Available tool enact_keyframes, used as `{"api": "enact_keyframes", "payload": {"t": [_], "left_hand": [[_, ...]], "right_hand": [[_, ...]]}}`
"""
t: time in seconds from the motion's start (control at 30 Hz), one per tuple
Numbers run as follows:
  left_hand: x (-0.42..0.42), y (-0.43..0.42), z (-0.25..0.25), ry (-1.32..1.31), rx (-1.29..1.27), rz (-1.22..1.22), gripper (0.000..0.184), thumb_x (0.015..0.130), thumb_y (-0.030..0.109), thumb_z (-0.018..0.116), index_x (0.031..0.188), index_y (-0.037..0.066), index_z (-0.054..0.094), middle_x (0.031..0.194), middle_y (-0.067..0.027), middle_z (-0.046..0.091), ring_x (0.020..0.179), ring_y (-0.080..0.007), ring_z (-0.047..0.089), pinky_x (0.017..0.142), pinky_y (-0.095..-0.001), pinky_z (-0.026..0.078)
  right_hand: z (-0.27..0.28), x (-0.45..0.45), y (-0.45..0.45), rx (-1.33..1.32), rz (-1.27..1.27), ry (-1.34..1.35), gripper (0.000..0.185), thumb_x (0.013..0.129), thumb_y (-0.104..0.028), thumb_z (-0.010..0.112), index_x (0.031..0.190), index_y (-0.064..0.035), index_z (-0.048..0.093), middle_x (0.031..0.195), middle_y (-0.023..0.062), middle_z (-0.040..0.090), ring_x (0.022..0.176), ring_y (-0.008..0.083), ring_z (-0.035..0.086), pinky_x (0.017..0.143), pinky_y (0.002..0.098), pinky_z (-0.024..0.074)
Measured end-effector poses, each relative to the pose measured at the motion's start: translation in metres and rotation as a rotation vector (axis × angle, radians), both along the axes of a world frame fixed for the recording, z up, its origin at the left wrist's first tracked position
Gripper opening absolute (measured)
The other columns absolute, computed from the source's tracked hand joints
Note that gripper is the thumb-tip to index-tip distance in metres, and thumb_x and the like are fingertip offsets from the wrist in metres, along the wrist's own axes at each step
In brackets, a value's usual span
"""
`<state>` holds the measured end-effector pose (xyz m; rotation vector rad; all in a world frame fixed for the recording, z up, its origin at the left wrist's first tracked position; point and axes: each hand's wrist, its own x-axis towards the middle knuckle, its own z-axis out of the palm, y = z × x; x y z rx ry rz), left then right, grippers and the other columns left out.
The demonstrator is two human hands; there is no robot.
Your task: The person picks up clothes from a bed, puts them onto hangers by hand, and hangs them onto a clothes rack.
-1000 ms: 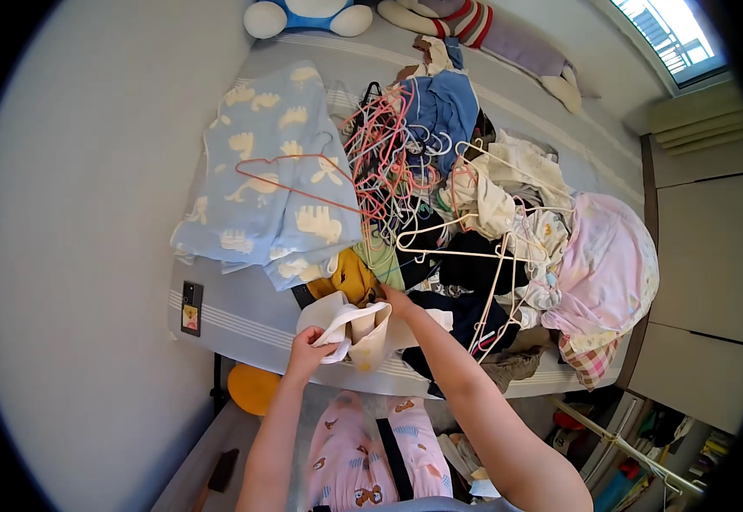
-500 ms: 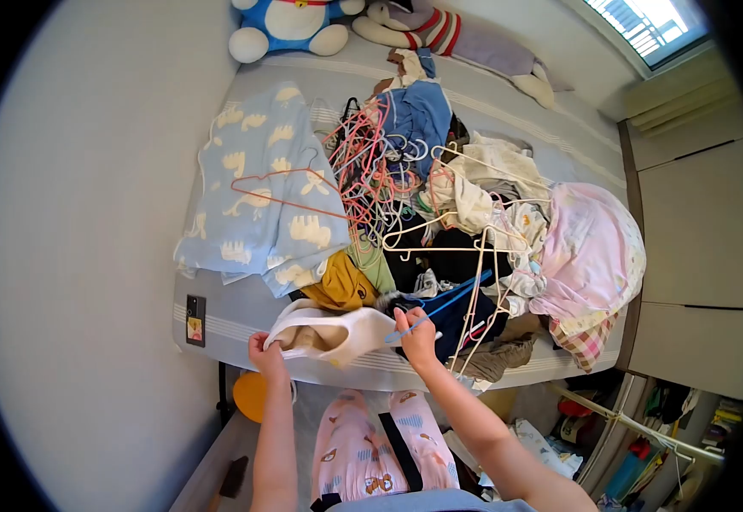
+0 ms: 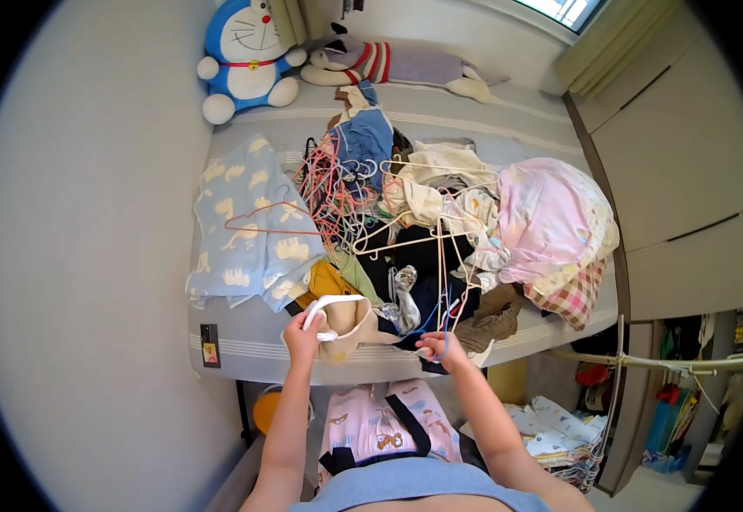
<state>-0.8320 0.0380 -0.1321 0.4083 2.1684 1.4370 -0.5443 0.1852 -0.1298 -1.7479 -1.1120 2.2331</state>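
Note:
A cream garment (image 3: 343, 328) with a white edge is gripped by my left hand (image 3: 301, 334) at its opening, near the bed's front edge. Its other end stretches towards my right hand (image 3: 442, 351). That hand is closed on a blue hanger (image 3: 445, 317), beside a dark garment and white hangers (image 3: 441, 273). Just behind the cream garment lie a mustard garment (image 3: 329, 280) and a light green one (image 3: 356, 277). A grey patterned cloth (image 3: 403, 305) is bunched between my hands, farther back.
On the bed (image 3: 252, 358) are a phone (image 3: 209, 346), a blue blanket (image 3: 247, 226), tangled hangers (image 3: 324, 188), a pink bundle (image 3: 546, 222) and two plush toys at the back. A rail (image 3: 670, 363) and folded clothes (image 3: 555, 427) stand at the lower right.
The view has tilted up, showing more of the plush toys. The blue hanger came into my right hand from the pile. My left hand went outward with the cream garment, then back inward.

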Motion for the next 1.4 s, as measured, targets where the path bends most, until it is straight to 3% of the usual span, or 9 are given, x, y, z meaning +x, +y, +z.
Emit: {"api": "enact_keyframes", "payload": {"t": [0.07,0.13,0.27,0.53,0.57,0.77,1.03,1.17,1.4], "left_hand": [[0.008,0.0,0.007,0.058,0.015,0.017,0.02,0.075,0.014,0.071,0.085,-0.002,0.066,0.078,-0.0087,0.065,0.068,-0.0152,0.06,0.063,-0.0292,0.047],[0.015,0.0,0.005,0.127,0.029,0.036,0.021,0.075,0.015,0.071,0.085,-0.002,0.066,0.078,-0.0095,0.065,0.069,-0.0166,0.06,0.065,-0.03,0.047],[0.045,0.001,0.021,0.204,0.111,0.052,0.025,0.077,0.018,0.07,0.089,-0.003,0.065,0.079,-0.0079,0.065,0.071,-0.0134,0.058,0.066,-0.029,0.046],[0.137,0.029,0.093,0.461,0.296,0.071,0.019,0.079,0.012,0.068,0.091,-0.003,0.065,0.082,-0.0061,0.056,0.073,-0.0154,0.052,0.067,-0.0268,0.042],[0.144,0.031,0.097,0.52,0.312,0.067,0.019,0.079,0.012,0.068,0.091,-0.003,0.065,0.082,-0.0058,0.055,0.072,-0.0151,0.051,0.066,-0.0266,0.042],[0.192,0.038,0.108,0.501,0.307,-0.03,0.018,0.078,0.01,0.069,0.09,-0.002,0.065,0.078,-0.0049,0.055,0.069,-0.0138,0.051,0.061,-0.0246,0.041],[0.225,0.052,0.108,0.514,0.278,-0.03,0.02,0.085,0.014,0.061,0.097,-0.001,0.064,0.083,-0.0044,0.058,0.068,-0.0127,0.053,0.061,-0.0237,0.042],[0.223,0.063,0.099,-0.039,0.435,0.01,0.022,0.089,0.016,0.056,0.097,-0.003,0.063,0.085,-0.0034,0.064,0.077,-0.0076,0.055,0.067,-0.022,0.044],[0.234,0.081,0.111,0.305,0.29,-0.025,0.026,0.086,0.022,0.059,0.094,-0.003,0.064,0.084,-0.0091,0.061,0.076,-0.0187,0.057,0.072,-0.0287,0.044]], "right_hand": [[-0.003,0.036,0.011,-0.139,-0.097,0.044,0.03,0.082,-0.003,0.053,0.11,0.0086,0.051,0.081,0.0134,0.066,0.043,0.005,0.043,0.037,0.0167,0.0329],[0.009,0.055,0.01,0.149,-0.109,-0.177,0.034,0.081,-0.003,0.053,0.114,0.0077,0.048,0.078,0.0124,0.065,0.042,0.0046,0.043,0.035,0.0173,0.0313],[0.059,0.083,0.009,0.768,0.049,0.008,0.039,0.084,-0.003,0.053,0.122,0.0028,0.047,0.074,0.0054,0.065,0.046,0.0047,0.044,0.041,0.0211,0.0354],[0.109,0.142,-0.012,1.195,0.034,0.097,0.041,0.089,-0.008,0.052,0.128,-0.0034,0.043,0.08,0.0029,0.067,0.054,0.0045,0.049,0.051,0.02,0.0408],[0.113,0.144,-0.012,1.173,-0.144,0.134,0.032,0.087,-0.008,0.054,0.117,0.0005,0.052,0.075,0.005,0.067,0.05,0.0058,0.048,0.048,0.0212,0.0404],[-0.007,0.211,0.066,0.044,0.219,-0.239,0.017,0.081,-0.014,0.056,0.083,0.0023,0.063,0.062,0.0078,0.062,0.039,0.007,0.041,0.037,0.0241,0.0331],[0.064,0.232,0.048,0.942,-0.049,0.155,0.019,0.084,-0.013,0.06,0.097,0.0003,0.063,0.059,0.0044,0.06,0.05,0.0076,0.052,0.045,0.0228,0.0375],[0.109,0.241,0.032,1.328,0.119,0.101,0.019,0.083,-0.009,0.062,0.099,0.0003,0.064,0.063,0.0054,0.06,0.053,0.0077,0.053,0.049,0.0231,0.0409],[0.141,0.249,0.032,1.461,0.238,0.234,0.021,0.08,-0.014,0.064,0.099,-0.0049,0.065,0.068,0.0146,0.062,0.054,0.0245,0.059,0.049,0.031,0.0442]]}}
